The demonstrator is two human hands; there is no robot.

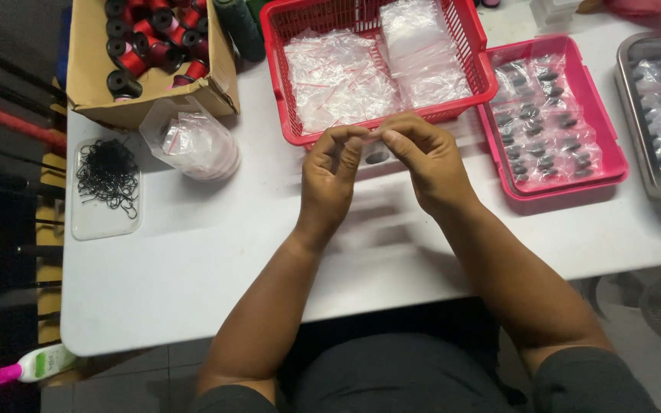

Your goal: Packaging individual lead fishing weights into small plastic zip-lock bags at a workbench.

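Note:
My left hand (pixel 332 174) and my right hand (pixel 427 164) meet above the white table (pixel 193 260), fingertips pinched together on a small clear plastic bag (pixel 376 153) with something dark inside. Both hands hold it just in front of a red basket (pixel 474 73) full of empty clear zip bags (pixel 338 76). A pink tray (pixel 612 157) of filled small bags with dark pieces lies to the right of my right hand.
A cardboard box (pixel 93 53) of red and black thread spools stands at the back left. Beside it are a clear container (pixel 193 141) of bags and a shallow tray (pixel 105 218) of black hooks. A metal tray (pixel 636 84) of filled bags sits far right.

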